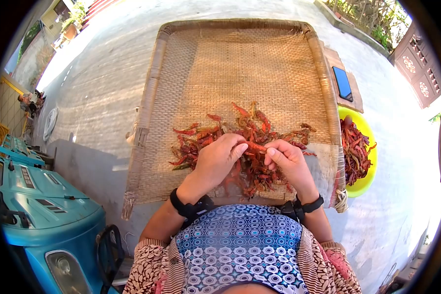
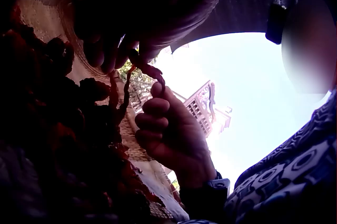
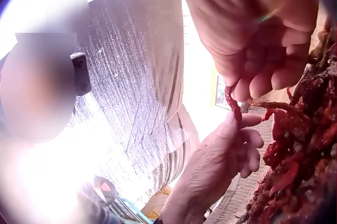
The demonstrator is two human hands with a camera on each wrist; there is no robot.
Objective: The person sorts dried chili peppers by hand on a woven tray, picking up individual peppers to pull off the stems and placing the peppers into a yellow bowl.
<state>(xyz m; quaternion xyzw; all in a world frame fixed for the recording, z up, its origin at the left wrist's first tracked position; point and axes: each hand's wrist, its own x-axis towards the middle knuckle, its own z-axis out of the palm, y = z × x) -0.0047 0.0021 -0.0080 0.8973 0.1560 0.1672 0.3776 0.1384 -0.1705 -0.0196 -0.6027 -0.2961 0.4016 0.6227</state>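
A wrinkled dried red chili pepper [image 1: 255,146] stretches between my two hands above the pile. My left hand [image 1: 217,158] pinches one end between thumb and fingers. At the other end, my right hand [image 1: 290,161] grips it with thumb and fingertips. In the right wrist view the chili pepper [image 3: 233,102] spans the short gap between the fingertips. Below both hands spreads a loose pile of dried chilies [image 1: 250,175], mostly red with some brownish ones, partly hidden by the hands. It lies on the near half of a woven bamboo tray [image 1: 250,59].
To the right stands a yellow-green basin [image 1: 371,169] of dark red chilies. Above it, a phone [image 1: 342,83] lies on a cardboard piece [image 1: 354,100]. A blue vehicle [image 1: 49,210] stands at the left, near a black bar. The tray has a raised rim.
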